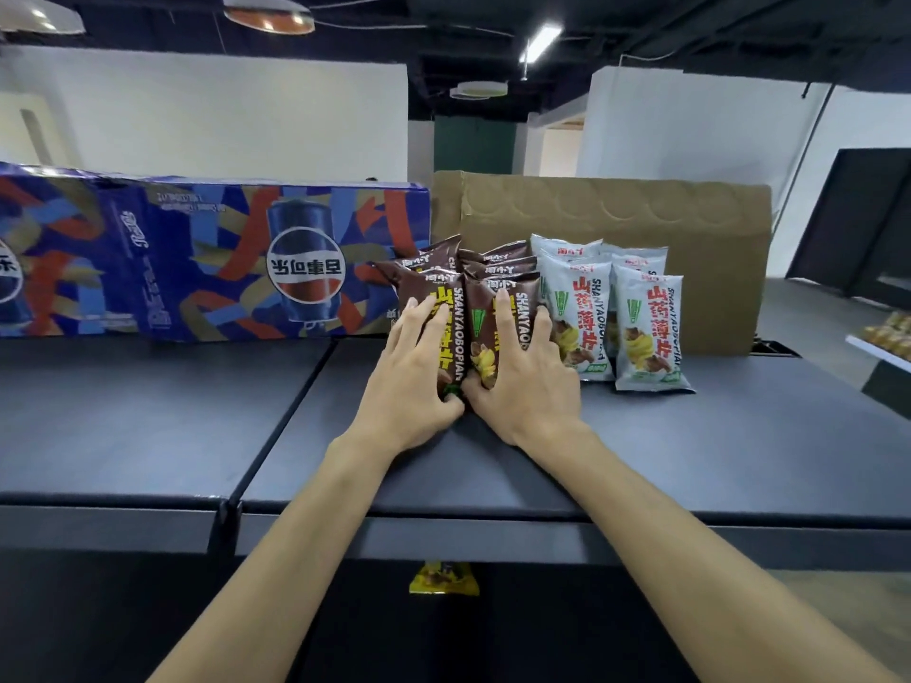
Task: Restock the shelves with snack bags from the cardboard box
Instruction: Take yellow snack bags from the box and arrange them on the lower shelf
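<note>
Two rows of brown snack bags [485, 281] stand upright on the dark top shelf [690, 451], several bags deep. My left hand [414, 377] lies flat on the front bag of the left row, fingers spread, thumb at its base. My right hand [527, 372] presses the front bag of the right row the same way. To their right stand white snack bags [641, 332] in two rows. Behind all of them a plain cardboard box [641, 214] stands against the back.
A blue printed cola carton [197, 258] lies on the shelf at the left, touching the brown bags' left side. A yellow snack bag [443, 579] shows on a lower shelf below the front edge. More goods sit on a shelf [887, 337] at far right.
</note>
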Demonstrator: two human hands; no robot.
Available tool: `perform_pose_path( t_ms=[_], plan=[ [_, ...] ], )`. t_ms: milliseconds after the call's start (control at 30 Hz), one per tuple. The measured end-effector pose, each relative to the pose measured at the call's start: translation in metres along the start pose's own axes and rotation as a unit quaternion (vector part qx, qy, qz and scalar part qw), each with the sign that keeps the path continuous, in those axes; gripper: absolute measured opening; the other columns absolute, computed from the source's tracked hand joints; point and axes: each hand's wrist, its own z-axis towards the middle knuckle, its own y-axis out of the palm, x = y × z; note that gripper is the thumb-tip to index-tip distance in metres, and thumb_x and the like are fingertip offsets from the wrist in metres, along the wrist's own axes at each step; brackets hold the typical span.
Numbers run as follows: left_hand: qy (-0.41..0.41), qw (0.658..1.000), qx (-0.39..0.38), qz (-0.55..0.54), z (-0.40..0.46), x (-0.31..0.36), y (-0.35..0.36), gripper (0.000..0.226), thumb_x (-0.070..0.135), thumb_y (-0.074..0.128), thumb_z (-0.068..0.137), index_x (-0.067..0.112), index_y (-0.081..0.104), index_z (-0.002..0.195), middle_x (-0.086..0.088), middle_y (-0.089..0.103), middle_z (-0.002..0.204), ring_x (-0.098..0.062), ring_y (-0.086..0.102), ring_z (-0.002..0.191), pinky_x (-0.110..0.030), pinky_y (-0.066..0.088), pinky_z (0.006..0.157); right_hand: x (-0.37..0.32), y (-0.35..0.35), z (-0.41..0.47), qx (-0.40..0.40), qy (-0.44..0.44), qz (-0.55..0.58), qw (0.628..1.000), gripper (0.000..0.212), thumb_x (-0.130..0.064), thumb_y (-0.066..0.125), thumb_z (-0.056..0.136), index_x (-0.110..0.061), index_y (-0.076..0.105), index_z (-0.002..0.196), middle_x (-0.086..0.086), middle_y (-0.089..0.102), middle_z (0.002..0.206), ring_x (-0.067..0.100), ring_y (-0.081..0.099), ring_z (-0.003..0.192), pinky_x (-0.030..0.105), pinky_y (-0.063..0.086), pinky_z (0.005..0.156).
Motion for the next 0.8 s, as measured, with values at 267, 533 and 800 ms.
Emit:
perform_pose_path(
  t_ms=[267,533,800],
  plan=[
    [-0.032,0.998,0.040,0.020,-0.004,0.005,-0.006,0.074,0.014,0.060,0.076,0.012,0.037,0.146,-0.004,0.033,0.154,-0.021,0.018,0.147,-0.039,0.018,0.118,-0.002,-0.010,-0.012,0.037,0.007,-0.046,0.998,0.094,-0.078,0.039,0.077,-0.035,0.006,0.154,0.011,0.008,0.161,0.037,0.042,0.129,0.050,0.046,0.091],
    [-0.027,0.999,0.037,0.026,-0.009,0.013,-0.008,0.068,0.017,0.064,0.077,0.013,0.045,0.142,-0.008,0.037,0.151,-0.025,0.023,0.145,-0.043,0.021,0.115,0.020,-0.046,-0.065,0.024,0.005,-0.057,0.998,0.072,-0.068,0.035,0.089,-0.036,0.019,0.151,0.007,0.019,0.160,0.032,0.039,0.134,0.048,0.045,0.096],
    [0.163,0.980,0.011,-0.111,-0.049,0.120,0.014,0.040,0.014,0.063,0.082,0.011,0.065,0.122,-0.007,0.060,0.128,-0.026,0.050,0.124,-0.041,0.043,0.103,0.069,-0.080,-0.178,0.010,0.023,-0.127,0.992,0.059,-0.060,0.030,0.096,-0.028,0.041,0.144,0.009,0.045,0.147,0.029,0.049,0.127,0.044,0.040,0.101]
  ],
)
